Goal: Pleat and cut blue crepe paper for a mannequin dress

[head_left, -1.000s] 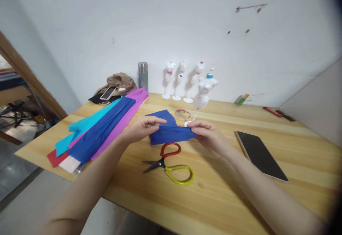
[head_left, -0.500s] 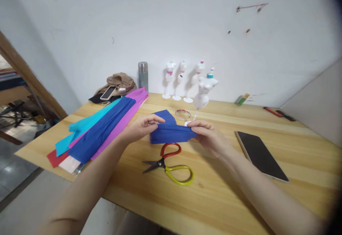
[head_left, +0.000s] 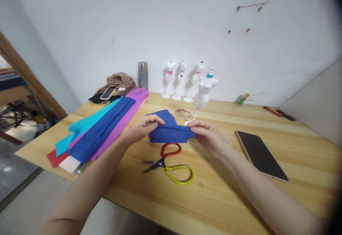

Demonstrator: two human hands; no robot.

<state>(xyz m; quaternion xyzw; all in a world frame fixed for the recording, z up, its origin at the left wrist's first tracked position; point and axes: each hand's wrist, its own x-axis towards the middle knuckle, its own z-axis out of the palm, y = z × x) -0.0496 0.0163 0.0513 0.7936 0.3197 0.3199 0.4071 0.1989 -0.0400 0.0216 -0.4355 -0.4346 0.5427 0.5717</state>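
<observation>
A dark blue crepe paper piece (head_left: 168, 132) is held just above the wooden table (head_left: 219, 192) between both hands. My left hand (head_left: 141, 128) pinches its left end with the fingers curled over the top edge. My right hand (head_left: 207, 135) pinches its right end. The paper is gathered into folds along its length, and a flap rises behind it. Scissors with one red and one yellow handle (head_left: 169, 163) lie shut on the table just in front of the paper.
A stack of long crepe paper strips (head_left: 101, 128) in blue, cyan, purple, red and white lies at the left. Several small white mannequin stands (head_left: 187, 81), a grey flask (head_left: 143, 75) and a tape roll (head_left: 183, 114) are behind. A dark phone (head_left: 260, 154) lies at right.
My left fingers have shifted slightly along the paper's top edge, and the blue piece has been gathered a little tighter. The hands otherwise stay in place.
</observation>
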